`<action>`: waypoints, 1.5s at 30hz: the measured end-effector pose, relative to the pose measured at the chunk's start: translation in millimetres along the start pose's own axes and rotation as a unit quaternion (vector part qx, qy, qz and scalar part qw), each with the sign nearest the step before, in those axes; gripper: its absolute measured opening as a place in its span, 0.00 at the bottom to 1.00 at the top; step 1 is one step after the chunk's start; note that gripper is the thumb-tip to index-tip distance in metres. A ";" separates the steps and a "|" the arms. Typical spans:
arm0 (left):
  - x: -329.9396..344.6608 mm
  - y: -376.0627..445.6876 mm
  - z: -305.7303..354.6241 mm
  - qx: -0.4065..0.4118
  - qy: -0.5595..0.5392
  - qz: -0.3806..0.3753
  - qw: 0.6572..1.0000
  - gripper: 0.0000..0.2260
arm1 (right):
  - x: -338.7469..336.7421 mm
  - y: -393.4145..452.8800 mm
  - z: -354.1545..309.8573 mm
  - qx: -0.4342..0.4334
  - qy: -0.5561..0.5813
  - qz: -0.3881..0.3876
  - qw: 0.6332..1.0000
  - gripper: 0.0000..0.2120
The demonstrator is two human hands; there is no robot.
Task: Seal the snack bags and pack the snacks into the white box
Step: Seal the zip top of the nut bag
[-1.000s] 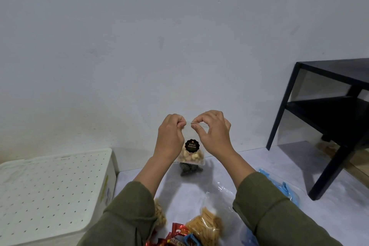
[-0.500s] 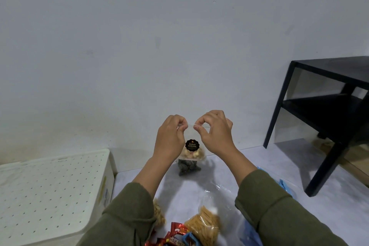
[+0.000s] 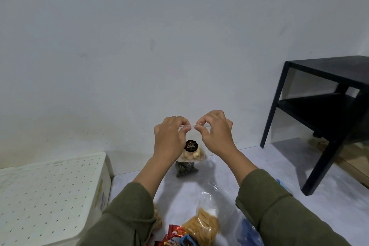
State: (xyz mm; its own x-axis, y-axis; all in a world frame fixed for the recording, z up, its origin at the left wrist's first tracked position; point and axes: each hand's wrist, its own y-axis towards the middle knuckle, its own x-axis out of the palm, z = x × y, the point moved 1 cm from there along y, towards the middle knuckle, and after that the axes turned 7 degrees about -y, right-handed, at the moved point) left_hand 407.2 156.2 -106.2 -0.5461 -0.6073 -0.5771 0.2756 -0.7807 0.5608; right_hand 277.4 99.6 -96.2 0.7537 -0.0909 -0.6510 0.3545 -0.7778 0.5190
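I hold a small clear snack bag (image 3: 192,153) of pale biscuits with a round black label up in the air in front of me. My left hand (image 3: 170,138) pinches the left end of its top strip and my right hand (image 3: 216,134) pinches the right end, fingertips close together. The white box (image 3: 50,197) with a perforated lid on it stands on the floor at the lower left. A clear bag of yellow stick snacks (image 3: 201,225) lies on the floor below my arms, next to red wrapped snacks (image 3: 173,237).
A small dark patterned packet (image 3: 184,169) lies on the floor under the held bag. A black side table (image 3: 327,122) stands at the right against the wall. Blue plastic (image 3: 247,231) lies by my right sleeve. Another snack bag (image 3: 157,217) peeks out beside my left sleeve.
My right thumb and finger have slid left along the bag's top strip toward my left hand, closing the gap. The bag stays raised in the same place.
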 end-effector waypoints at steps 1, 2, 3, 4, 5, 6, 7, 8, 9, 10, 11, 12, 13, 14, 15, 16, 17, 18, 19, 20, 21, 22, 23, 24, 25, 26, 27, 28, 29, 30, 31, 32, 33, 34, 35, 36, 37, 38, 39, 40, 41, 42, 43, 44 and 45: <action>0.4 0.6 0.3 0.001 0.003 -0.001 1.000 0.02 | -0.6 0.6 0.4 0.002 0.002 -0.003 1.000 0.05; 0.5 1.7 0.1 -0.003 0.004 0.000 1.000 0.02 | -1.1 0.8 1.0 0.007 0.008 -0.008 1.000 0.03; 0.2 3.1 -0.8 -0.010 0.003 0.002 1.000 0.03 | -2.0 0.9 1.6 0.014 0.018 -0.014 1.000 0.03; -0.3 4.7 -1.7 -0.015 0.000 0.004 1.000 0.03 | -2.9 0.8 2.4 0.023 0.030 -0.018 0.999 0.03; -0.8 6.1 -3.0 -0.017 -0.003 0.006 1.000 0.04 | -3.8 0.9 3.5 0.031 0.039 -0.020 0.999 0.04; -1.1 7.1 -3.3 -0.018 -0.005 0.006 1.000 0.05 | -4.7 0.9 4.6 0.037 0.043 -0.019 0.998 0.04; -0.9 7.5 -3.1 -0.018 -0.006 0.006 1.000 0.05 | -5.2 0.9 5.4 0.040 0.044 -0.017 0.998 0.05; -0.3 7.7 -2.6 -0.016 -0.008 0.008 1.000 0.05 | -5.5 0.8 6.0 0.041 0.044 -0.014 0.998 0.05; 0.5 7.9 -2.0 -0.016 -0.013 0.012 1.000 0.05 | -5.6 1.0 6.3 0.041 0.045 -0.011 0.998 0.05; 1.3 8.1 -1.5 -0.017 -0.020 0.017 0.999 0.05 | -5.6 1.1 6.5 0.042 0.047 -0.008 0.998 0.05; 2.1 8.5 -1.3 -0.018 -0.027 0.021 0.999 0.05 | -5.3 1.2 6.7 0.044 0.049 -0.005 0.998 0.05; 2.7 9.0 -1.4 -0.018 -0.033 0.024 0.999 0.05 | -5.2 1.0 6.8 0.048 0.055 -0.002 0.997 0.05; 2.9 9.8 -1.7 -0.017 -0.039 0.027 0.999 0.04 | -5.7 0.9 7.4 0.056 0.070 -0.002 0.996 0.05; 2.7 10.5 -1.9 -0.017 -0.044 0.030 0.998 0.04 | -6.6 1.0 7.9 0.068 0.092 -0.007 0.993 0.04; 2.0 11.1 -2.1 -0.020 -0.049 0.034 0.998 0.04 | -7.3 1.2 8.9 0.078 0.116 -0.016 0.990 0.04; 0.9 12.0 -2.2 -0.026 -0.056 0.037 0.997 0.04 | -7.8 1.8 9.8 0.079 0.131 -0.026 0.988 0.03; -0.2 12.7 -2.7 -0.036 -0.064 0.039 0.997 0.03 | -7.9 2.5 10.8 0.072 0.135 -0.034 0.988 0.02; -1.5 13.4 -3.5 -0.047 -0.075 0.040 0.995 0.03 | -8.3 3.4 11.4 0.061 0.135 -0.040 0.988 0.03; -2.7 14.1 -4.4 -0.058 -0.087 0.038 0.994 0.03 | -8.7 4.6 12.0 0.051 0.133 -0.044 0.989 0.05; -3.6 14.7 -5.3 -0.065 -0.099 0.034 0.992 0.03 | -9.5 5.4 11.8 0.043 0.134 -0.046 0.989 0.06; -4.3 15.0 -5.6 -0.069 -0.108 0.027 0.991 0.03 | -10.0 6.0 10.8 0.035 0.134 -0.049 0.989 0.08; -4.7 15.0 -4.8 -0.068 -0.114 0.016 0.991 0.02 | -10.5 6.4 8.9 0.027 0.135 -0.055 0.989 0.08; -4.6 15.1 -3.1 -0.067 -0.119 0.004 0.991 0.02 | -10.7 6.8 6.3 0.020 0.132 -0.062 0.989 0.08; -4.5 15.1 -1.2 -0.064 -0.123 -0.005 0.990 0.03 | -10.4 7.6 3.6 0.015 0.125 -0.066 0.990 0.08; -4.1 15.3 0.3 -0.064 -0.128 -0.008 0.990 0.03 | -9.9 8.8 1.1 0.011 0.112 -0.067 0.991 0.07; -3.9 15.7 1.3 -0.064 -0.133 -0.006 0.989 0.03 | -9.1 10.2 -0.8 0.007 0.091 -0.067 0.994 0.07; -4.0 16.0 2.0 -0.066 -0.137 -0.002 0.988 0.04 | -8.1 11.7 -1.8 0.005 0.060 -0.066 0.996 0.07; -4.3 16.3 2.6 -0.069 -0.139 0.002 0.988 0.04 | -7.6 13.3 -2.7 0.003 0.023 -0.065 0.998 0.07; -4.7 16.8 3.1 -0.074 -0.137 0.004 0.988 0.03 | -7.2 14.8 -3.3 0.002 -0.008 -0.066 0.998 0.07; -5.5 17.2 3.4 -0.082 -0.127 0.007 0.989 0.02 | -7.0 15.9 -3.9 0.001 -0.027 -0.066 0.997 0.07; -6.8 17.4 3.7 -0.095 -0.108 0.012 0.990 0.03 | -7.0 16.5 -4.8 0.001 -0.032 -0.067 0.997 0.07; -8.5 17.8 3.9 -0.112 -0.085 0.015 0.990 0.05 | -6.9 16.6 -6.1 0.001 -0.031 -0.067 0.997 0.07; -10.3 18.3 4.1 -0.126 -0.069 0.016 0.990 0.06 | -6.6 16.5 -7.4 0.000 -0.028 -0.068 0.997 0.07; -11.5 18.5 3.6 -0.135 -0.068 0.014 0.988 0.07 | -5.8 15.7 -8.7 0.000 -0.026 -0.070 0.997 0.07; -12.2 18.7 2.9 -0.138 -0.085 0.011 0.987 0.06 | -5.0 14.8 -9.7 0.000 -0.023 -0.071 0.997 0.06; -12.6 18.5 2.0 -0.139 -0.112 0.007 0.984 0.05 | -4.2 13.8 -10.5 0.003 -0.018 -0.072 0.997 0.06; -13.2 17.8 1.2 -0.140 -0.139 0.002 0.980 0.05 | -3.4 12.7 -11.1 0.007 -0.012 -0.071 0.997 0.06; -14.2 17.1 0.8 -0.141 -0.160 -0.002 0.977 0.05 | -2.8 11.8 -11.8 0.009 -0.008 -0.070 0.997 0.06; -15.5 16.4 0.4 -0.140 -0.174 -0.003 0.975 0.05 | -2.2 11.0 -12.5 0.010 -0.006 -0.069 0.998 0.06; -16.5 16.0 -0.4 -0.138 -0.181 -0.004 0.974 0.05 | -1.7 10.4 -13.4 0.010 -0.005 -0.067 0.998 0.06; -17.8 15.3 -0.7 -0.135 -0.184 -0.005 0.974 0.05 | -1.4 10.0 -14.4 0.010 -0.004 -0.067 0.998 0.05; -19.0 14.8 -1.0 -0.133 -0.185 -0.005 0.974 0.05 | -1.3 9.8 -15.3 0.011 -0.001 -0.066 0.998 0.05; -20.2 14.2 -1.2 -0.132 -0.186 -0.005 0.974 0.06 | -1.4 9.7 -16.4 0.013 0.002 -0.066 0.998 0.05; -21.2 13.6 -1.4 -0.133 -0.187 -0.005 0.973 0.06 | -1.2 9.5 -17.6 0.015 0.004 -0.066 0.998 0.04; -22.1 13.2 -1.4 -0.132 -0.187 -0.005 0.973 0.06 | -1.0 9.3 -18.7 0.016 0.004 -0.067 0.998 0.03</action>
State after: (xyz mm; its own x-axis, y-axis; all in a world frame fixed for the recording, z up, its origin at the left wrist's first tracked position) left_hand 424.1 159.1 -86.9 -0.7857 -0.5426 -0.2970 0.4364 -0.8265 0.3556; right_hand 290.3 104.0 -80.3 0.7054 0.0194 -0.7086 0.4340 -0.8022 0.4100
